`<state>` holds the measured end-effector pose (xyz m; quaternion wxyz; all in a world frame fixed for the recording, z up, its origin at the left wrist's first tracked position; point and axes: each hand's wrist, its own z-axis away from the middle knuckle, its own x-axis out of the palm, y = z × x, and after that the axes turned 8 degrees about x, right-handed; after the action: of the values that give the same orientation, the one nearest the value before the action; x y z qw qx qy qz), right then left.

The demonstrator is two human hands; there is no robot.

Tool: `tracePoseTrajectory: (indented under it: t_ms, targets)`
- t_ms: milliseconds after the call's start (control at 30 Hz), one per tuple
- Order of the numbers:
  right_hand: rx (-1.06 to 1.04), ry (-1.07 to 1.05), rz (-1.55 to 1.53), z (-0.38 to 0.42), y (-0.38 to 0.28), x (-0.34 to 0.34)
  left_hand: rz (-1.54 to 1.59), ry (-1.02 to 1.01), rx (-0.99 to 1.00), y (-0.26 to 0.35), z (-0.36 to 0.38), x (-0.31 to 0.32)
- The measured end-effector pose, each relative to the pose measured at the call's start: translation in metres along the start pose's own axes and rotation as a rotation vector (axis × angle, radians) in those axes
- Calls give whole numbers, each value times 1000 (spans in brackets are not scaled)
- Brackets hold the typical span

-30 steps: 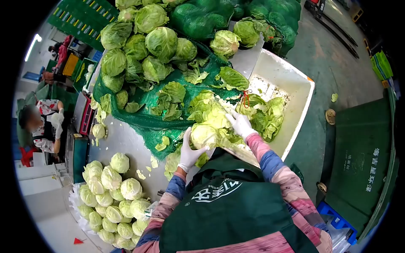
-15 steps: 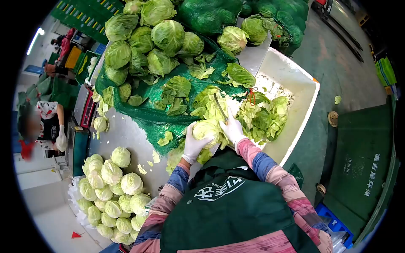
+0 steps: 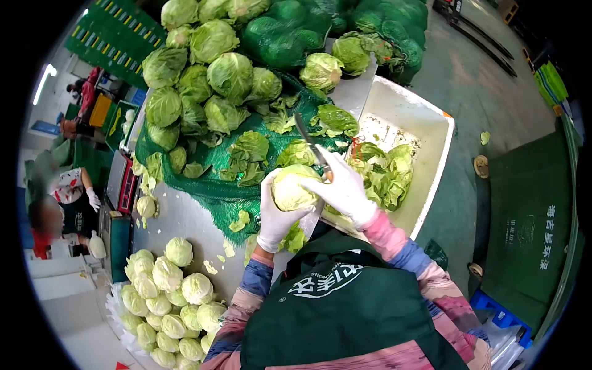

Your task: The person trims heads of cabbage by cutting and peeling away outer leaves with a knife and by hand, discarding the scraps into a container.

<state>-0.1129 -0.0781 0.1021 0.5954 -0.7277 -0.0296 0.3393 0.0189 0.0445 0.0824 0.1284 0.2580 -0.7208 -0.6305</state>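
Observation:
In the head view a pale, trimmed cabbage (image 3: 292, 189) rests in my left hand (image 3: 272, 217), whose gloved fingers wrap its left and lower side. My right hand (image 3: 346, 190), also in a white glove, is closed round the handle of a knife (image 3: 309, 140). The dark blade points up and away, past the top of the cabbage. My right fingers lie against the right side of the head. Loose green leaves (image 3: 295, 154) lie just beyond it on the green netting (image 3: 203, 179).
Untrimmed cabbages (image 3: 229, 79) are heaped at the back, beside full green net sacks (image 3: 287, 34). A white bin (image 3: 439, 154) with cut leaves stands right. Pale trimmed cabbages (image 3: 166, 274) are piled lower left. A green waste container (image 3: 524, 228) stands far right; a co-worker (image 3: 77, 213) is at left.
Leaves beside the cabbage have come away, leaving it paler and rounder. My right hand has turned over the head, and the knife blade has shifted up and left, clear of the leaves.

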Motion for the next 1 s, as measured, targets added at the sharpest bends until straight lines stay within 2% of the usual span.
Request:
tracePoseTrajectory:
  t_ms: [67, 100, 133, 200, 233, 267, 333, 400, 500, 533, 600, 633, 667, 767, 800, 867, 900, 933, 1000]
  targets:
    - [19, -32, -69, -6, 20, 7, -136, -72, 137, 6, -1, 1]
    - [32, -82, -138, -12, 31, 12, 73, -73, 5, 9, 0, 3]
    - [30, -74, -141, -16, 40, 14, 71, -79, 10, 10, 2, 2]
    - [120, -15, 53, -19, 60, 13, 220, -42, -146, 10, 6, -1]
    - [164, -38, 171, -19, 81, 13, 419, 3, -203, 5, 8, -1]
    - [208, -58, 287, -21, 99, 9, 415, -7, -193, 3, 9, -4]
    - [390, -214, 191, -13, 88, -5, 679, 52, -233, 4, 11, -10]
    - [270, -194, -297, -6, 87, 12, 718, 68, -217, 2, 9, -11]
    - [280, -344, -480, 2, 9, -6, 690, 19, -180, -11, 1, -11]
    - [183, -327, -516, 5, 3, -2, 688, 15, -175, -4, -3, -11]
    - [145, -280, -470, 9, 1, 1, 673, -88, -311, 10, -7, -12]
    - [108, -242, -420, 10, 1, 2, 777, -110, -326, 5, -3, -18]
    - [106, -242, -419, 10, 3, 2, 777, -109, -324, 2, -4, -19]
    - [-111, -227, -249, 12, 8, 1, 653, -73, -354, -4, -3, -22]
    - [-113, -230, -251, 12, 9, 0, 652, -70, -353, -8, 0, -20]
    - [-210, -215, -297, 10, 10, -3, 756, -42, -285, -15, 7, -16]
    - [-247, -172, -321, 9, 8, -6, 805, -44, -366, -15, 10, -17]
    - [-246, -171, -320, 8, 11, -9, 806, -46, -366, -15, 12, -15]
    - [92, -204, -366, 6, 18, -15, 1120, 88, -446, -14, 16, -6]
